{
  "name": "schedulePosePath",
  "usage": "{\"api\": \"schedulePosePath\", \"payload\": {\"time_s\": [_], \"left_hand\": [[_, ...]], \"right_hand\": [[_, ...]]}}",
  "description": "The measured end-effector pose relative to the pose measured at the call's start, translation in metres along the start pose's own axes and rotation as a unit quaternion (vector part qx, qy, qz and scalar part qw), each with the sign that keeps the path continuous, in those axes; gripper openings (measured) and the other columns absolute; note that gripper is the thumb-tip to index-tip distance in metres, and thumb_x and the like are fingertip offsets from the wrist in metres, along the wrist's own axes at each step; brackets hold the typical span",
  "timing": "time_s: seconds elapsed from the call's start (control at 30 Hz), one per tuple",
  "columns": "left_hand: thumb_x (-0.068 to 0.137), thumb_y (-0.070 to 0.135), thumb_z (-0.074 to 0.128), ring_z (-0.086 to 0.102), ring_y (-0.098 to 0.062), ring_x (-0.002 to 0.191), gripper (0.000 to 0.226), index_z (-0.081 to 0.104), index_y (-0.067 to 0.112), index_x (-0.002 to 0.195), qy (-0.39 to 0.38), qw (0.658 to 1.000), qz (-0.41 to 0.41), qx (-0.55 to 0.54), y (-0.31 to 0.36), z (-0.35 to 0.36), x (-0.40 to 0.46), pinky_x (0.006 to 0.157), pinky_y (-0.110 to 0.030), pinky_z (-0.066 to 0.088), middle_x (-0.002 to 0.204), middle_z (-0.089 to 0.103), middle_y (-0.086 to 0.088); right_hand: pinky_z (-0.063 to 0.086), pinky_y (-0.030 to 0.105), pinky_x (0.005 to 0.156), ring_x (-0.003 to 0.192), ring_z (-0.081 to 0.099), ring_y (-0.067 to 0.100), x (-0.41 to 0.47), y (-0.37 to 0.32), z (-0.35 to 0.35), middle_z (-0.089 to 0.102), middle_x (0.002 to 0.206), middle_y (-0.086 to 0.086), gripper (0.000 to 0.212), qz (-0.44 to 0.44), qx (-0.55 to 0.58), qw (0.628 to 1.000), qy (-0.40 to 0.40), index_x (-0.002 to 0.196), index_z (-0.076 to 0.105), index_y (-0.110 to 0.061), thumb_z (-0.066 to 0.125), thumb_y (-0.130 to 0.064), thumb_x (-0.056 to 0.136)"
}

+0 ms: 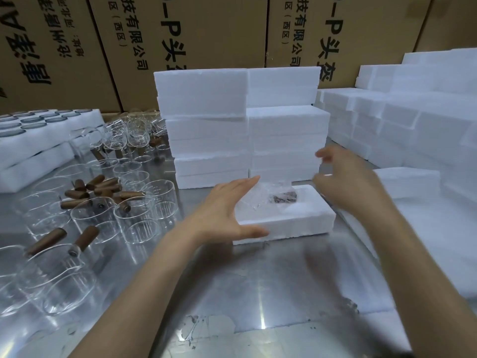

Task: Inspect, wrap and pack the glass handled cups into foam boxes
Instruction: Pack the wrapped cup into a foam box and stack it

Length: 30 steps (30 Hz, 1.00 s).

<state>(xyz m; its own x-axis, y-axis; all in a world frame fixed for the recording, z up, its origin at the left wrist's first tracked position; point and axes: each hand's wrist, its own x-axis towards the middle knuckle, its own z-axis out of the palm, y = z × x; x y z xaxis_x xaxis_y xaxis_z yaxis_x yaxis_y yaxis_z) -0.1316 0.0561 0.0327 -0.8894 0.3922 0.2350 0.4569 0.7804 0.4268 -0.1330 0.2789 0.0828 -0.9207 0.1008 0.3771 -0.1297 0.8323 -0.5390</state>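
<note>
Left hand (227,213) spread against open foam box (291,223), blurred right hand (346,182) loosely curled above; wrapped cup (271,196) should seat fully before lidding.

1 open foam box (284,223) on the steel table (258,280), w/ 1 wrapped glass cup (273,196) inside; 2 hands in view, left hand (227,213) and right hand (346,182). Behind it 2 stacks of closed foam boxes (245,125), approx. 3 high each, plus a larger stepped pile (400,120) at right, too merged to count. Unwrapped wood-handled glass cups (90,215) at left: well over 10, exact no. unclear; 4 cardboard cartons (206,34) at back.
</note>
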Motion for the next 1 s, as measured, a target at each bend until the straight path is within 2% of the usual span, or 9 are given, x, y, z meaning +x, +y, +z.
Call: {"api": "schedulePosePath", "payload": {"time_s": [0.1, 0.2, 0.33, 0.47, 0.6, 0.7, 0.77, 0.87, 1.0], "left_hand": [[0.064, 0.068, 0.065, 0.019, 0.002, 0.138, 0.1, 0.014, 0.048, 0.147, -0.001, 0.99, -0.039, -0.136, 0.004, 0.002, -0.002, 0.11, -0.02, 0.015, 0.153, 0.023, 0.021], [0.076, 0.072, 0.044, 0.024, 0.007, 0.132, 0.082, 0.021, 0.042, 0.148, 0.035, 0.957, -0.073, -0.28, 0.006, 0.005, 0.001, 0.107, -0.021, 0.016, 0.143, 0.027, 0.027], [0.084, 0.065, 0.015, 0.029, -0.005, 0.136, 0.081, 0.024, 0.021, 0.151, 0.048, 0.91, -0.158, -0.381, 0.0, 0.006, 0.021, 0.116, -0.029, 0.017, 0.148, 0.032, 0.01], [0.072, 0.074, 0.023, 0.037, -0.006, 0.131, 0.089, 0.029, 0.029, 0.148, 0.058, 0.903, -0.156, -0.396, -0.004, 0.009, 0.017, 0.111, -0.029, 0.023, 0.139, 0.041, 0.012], [0.065, 0.08, 0.027, 0.037, -0.005, 0.131, 0.097, 0.027, 0.031, 0.149, 0.054, 0.869, -0.159, -0.465, -0.004, 0.01, 0.013, 0.108, -0.027, 0.026, 0.149, 0.035, 0.012], [0.072, 0.075, 0.027, 0.032, -0.014, 0.14, 0.096, 0.024, 0.022, 0.152, 0.057, 0.828, -0.173, -0.53, -0.001, 0.01, 0.015, 0.118, -0.036, 0.02, 0.156, 0.027, 0.002], [0.088, 0.068, 0.021, 0.033, -0.023, 0.14, 0.083, 0.024, 0.015, 0.152, 0.065, 0.816, -0.16, -0.551, 0.001, 0.01, 0.015, 0.119, -0.041, 0.018, 0.157, 0.027, -0.004], [0.096, 0.06, 0.009, 0.048, -0.024, 0.13, 0.072, 0.042, 0.016, 0.143, 0.06, 0.794, -0.109, -0.594, 0.002, 0.008, 0.016, 0.111, -0.04, 0.029, 0.139, 0.054, -0.005], [0.092, 0.065, 0.017, 0.055, -0.022, 0.124, 0.073, 0.051, 0.017, 0.135, 0.025, 0.788, -0.106, -0.606, 0.0, 0.006, 0.015, 0.107, -0.039, 0.039, 0.131, 0.061, -0.006]], "right_hand": [[0.019, 0.039, 0.109, 0.138, 0.014, 0.024, 0.01, 0.025, -0.022, 0.03, 0.148, 0.0, 0.069, 0.006, -0.215, 0.972, -0.091, 0.14, 0.036, -0.027, 0.063, -0.016, 0.077], [0.001, 0.046, 0.115, 0.144, 0.002, 0.025, 0.011, 0.044, -0.017, 0.013, 0.157, -0.003, 0.074, 0.048, -0.293, 0.942, -0.156, 0.145, 0.023, -0.033, 0.061, -0.026, 0.082], [0.003, 0.051, 0.114, 0.138, 0.025, 0.026, 0.008, 0.052, -0.009, 0.036, 0.149, 0.0, 0.065, 0.05, -0.266, 0.955, -0.121, 0.144, 0.031, -0.032, 0.058, -0.028, 0.085], [0.018, 0.052, 0.11, 0.126, 0.041, 0.036, 0.005, 0.035, -0.025, 0.049, 0.138, 0.009, 0.059, 0.032, -0.212, 0.977, -0.016, 0.139, 0.043, -0.026, 0.063, -0.03, 0.083], [0.035, 0.049, 0.095, 0.114, 0.046, 0.041, -0.016, -0.006, -0.033, 0.055, 0.13, 0.012, 0.061, -0.099, -0.169, 0.973, 0.118, 0.135, 0.048, -0.021, 0.066, -0.028, 0.078], [0.033, 0.047, 0.095, 0.117, 0.046, 0.038, -0.042, -0.04, -0.013, 0.053, 0.134, 0.008, 0.066, -0.192, -0.139, 0.967, 0.099, 0.137, 0.047, -0.026, 0.068, -0.035, 0.075], [0.027, 0.043, 0.095, 0.12, 0.043, 0.034, -0.054, -0.053, 0.006, 0.05, 0.136, 0.005, 0.066, -0.216, -0.143, 0.964, 0.063, 0.139, 0.044, -0.031, 0.066, -0.038, 0.077], [0.023, 0.041, 0.096, 0.123, 0.039, 0.029, -0.061, -0.057, 0.029, 0.045, 0.14, 0.0, 0.064, -0.23, -0.161, 0.959, 0.03, 0.141, 0.038, -0.036, 0.06, -0.04, 0.081], [0.022, 0.04, 0.096, 0.124, 0.036, 0.028, -0.059, -0.05, 0.042, 0.041, 0.141, -0.002, 0.062, -0.22, -0.181, 0.959, 0.006, 0.142, 0.034, -0.037, 0.056, -0.04, 0.084]]}}
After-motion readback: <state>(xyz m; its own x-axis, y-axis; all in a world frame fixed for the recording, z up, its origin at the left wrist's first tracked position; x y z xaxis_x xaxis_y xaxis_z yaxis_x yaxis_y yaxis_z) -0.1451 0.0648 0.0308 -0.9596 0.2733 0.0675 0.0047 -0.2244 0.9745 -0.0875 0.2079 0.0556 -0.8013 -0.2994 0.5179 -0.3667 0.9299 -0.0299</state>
